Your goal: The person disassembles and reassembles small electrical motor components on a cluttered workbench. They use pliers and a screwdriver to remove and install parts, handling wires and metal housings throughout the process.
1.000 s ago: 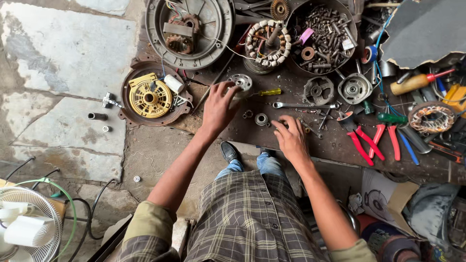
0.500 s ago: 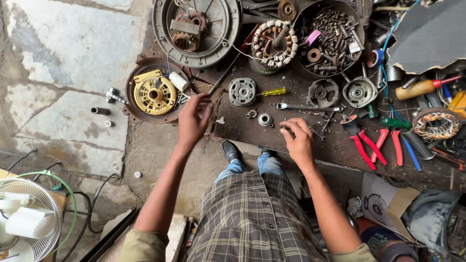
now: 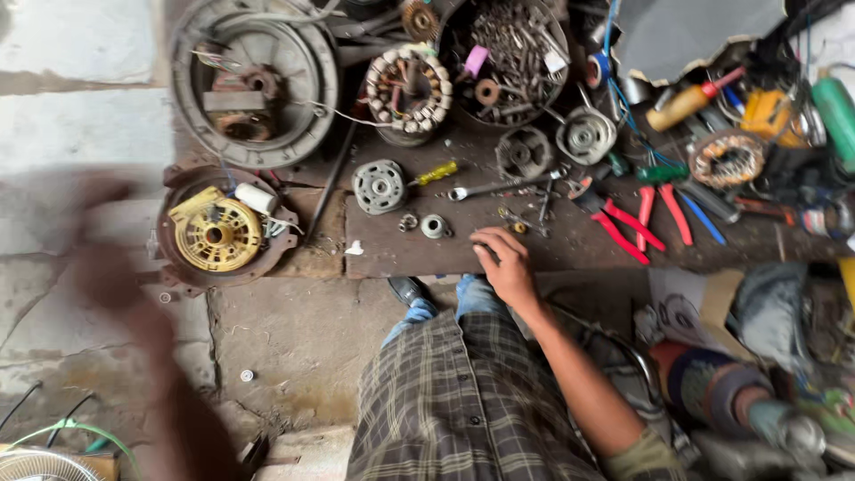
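My right hand (image 3: pixel 509 265) rests at the front edge of a dark wooden board (image 3: pixel 392 254), fingertips bent down onto it, with nothing seen in its grip. Just left of it lie a small bearing (image 3: pixel 434 226) and a smaller ring (image 3: pixel 409 222). Behind them sit a round grey rotor part (image 3: pixel 379 186), a yellow-handled screwdriver (image 3: pixel 436 173) and a wrench (image 3: pixel 488 188). My left hand (image 3: pixel 98 258) is a motion blur far left over the concrete floor, beside a yellow plastic wheel (image 3: pixel 214 233) in a rusty cover.
A large round motor housing (image 3: pixel 254 80), a copper-wound stator (image 3: pixel 410 85) and a bowl of screws (image 3: pixel 508 49) stand at the back. Red-handled pliers (image 3: pixel 634 224) and more tools crowd the right. A white fan grille (image 3: pixel 44 463) shows at bottom left.
My left hand has swung away from the board, out to the left and down. My right hand has stayed near the front edge, its fingers drawn in. The view has shifted.
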